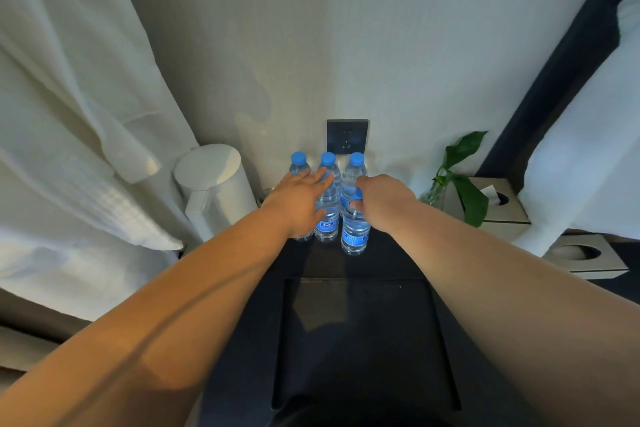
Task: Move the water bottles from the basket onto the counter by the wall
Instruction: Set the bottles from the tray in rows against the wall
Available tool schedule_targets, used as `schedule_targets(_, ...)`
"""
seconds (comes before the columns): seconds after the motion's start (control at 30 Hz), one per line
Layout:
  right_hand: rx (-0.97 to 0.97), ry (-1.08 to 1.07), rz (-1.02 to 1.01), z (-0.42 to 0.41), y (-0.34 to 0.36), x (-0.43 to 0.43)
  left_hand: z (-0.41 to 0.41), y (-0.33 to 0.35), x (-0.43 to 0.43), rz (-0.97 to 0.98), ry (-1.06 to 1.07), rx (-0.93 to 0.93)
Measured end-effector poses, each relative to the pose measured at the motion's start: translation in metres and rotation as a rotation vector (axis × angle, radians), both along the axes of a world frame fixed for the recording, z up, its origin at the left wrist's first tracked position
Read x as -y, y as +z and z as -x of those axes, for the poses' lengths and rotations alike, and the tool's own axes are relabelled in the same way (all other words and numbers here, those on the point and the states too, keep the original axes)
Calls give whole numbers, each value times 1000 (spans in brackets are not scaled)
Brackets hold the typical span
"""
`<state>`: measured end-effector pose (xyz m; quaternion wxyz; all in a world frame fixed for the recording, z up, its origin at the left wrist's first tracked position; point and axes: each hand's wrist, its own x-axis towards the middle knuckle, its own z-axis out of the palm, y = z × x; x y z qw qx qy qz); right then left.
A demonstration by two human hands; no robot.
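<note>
Both hands are extended over the dark counter (pixel 311 263) toward the wall. Left hand (pixel 298 201): fingers spread and flat, laid against the bottles at the left of the group, gripping nothing. Right hand (pixel 381 201): closed over the top of the front bottle (pixel 354 236), whose cap shows blue just under the fingers. This bottle's base appears to rest on the counter, though contact cannot be confirmed.

Largest items first. White robe (pixel 69 114) hangs at left. White kettle (pixel 214 184) stands beside the bottle group, to its left. Tissue box (pixel 498 208) sits at right, with a second box (pixel 585 256) nearer. Green plant (pixel 464 177) stands between the bottles and the tissue box. Dark wall socket (pixel 347 135) is directly behind the bottles.

Bottles: three blue-capped bottles stand upright in a row against the wall, left (pixel 298 163), middle (pixel 327 191) and right (pixel 356 166). The front bottle stands just before the right one. More may be hidden behind the left hand; this cannot be determined.

Assessment: at least four bottles are at the destination. The basket is not in view, so any remaining count is unknown. Judged stage: the placement of the front bottle is finishing, release not yet done. Left hand appears to steady the row against tipping.
</note>
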<state>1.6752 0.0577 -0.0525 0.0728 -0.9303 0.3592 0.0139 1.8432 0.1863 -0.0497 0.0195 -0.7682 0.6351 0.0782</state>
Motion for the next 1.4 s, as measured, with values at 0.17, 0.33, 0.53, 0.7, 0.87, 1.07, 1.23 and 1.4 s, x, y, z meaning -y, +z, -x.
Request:
schedule_targets(0.17, -33, -59, 26, -5, 3, 0, 1, 2, 1, -9, 0, 0)
schedule_targets(0.33, -16, -18, 12, 1, -1, 1, -2, -2, 2, 2, -7, 9)
schedule_targets(0.53, 12, -10, 1, -3, 0, 11, -4, -6, 1, 33, 2, 3)
schedule_targets(0.7, 55, -66, -16, -13, -6, 12, -3, -6, 0, 51, 4, 3)
schedule_targets(0.87, 80, -77, -23, -20, -7, 17, -5, -6, 0, 65, -7, 17)
schedule_targets(1.07, 96, -78, -15, -26, -7, 21, -3, -9, -2, 78, 11, 11)
schedule_targets(1.23, 103, -85, -12, -26, -10, 20, -3, -11, -3, 90, 12, 6)
schedule_targets(1.4, 113, -90, -8, -24, -15, 18, -4, -13, -3, 98, 8, 6)
